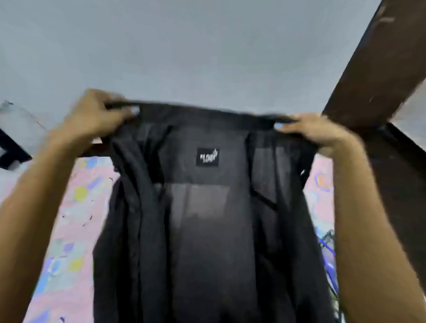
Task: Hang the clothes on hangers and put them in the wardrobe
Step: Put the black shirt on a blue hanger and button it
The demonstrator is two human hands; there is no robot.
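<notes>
Above a patterned bed (69, 228), left hand (93, 113) and right hand (312, 131) pinch a black shirt (205, 221) by its shoulders; thin fabric could slip free.

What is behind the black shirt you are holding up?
Behind the black shirt lies a pink patterned bedsheet, showing on both sides. The middle of the sheet is hidden by the cloth.

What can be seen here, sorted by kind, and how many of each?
Hands: 2, the left hand and the right hand, each gripping a top corner of the garment
Black garment: 1, held up and spread
Label sewn inside the garment: 1
Patterned pink sheet: 1
Dark wooden board: 1
Hangers: 0 in view
Total: 6
</notes>
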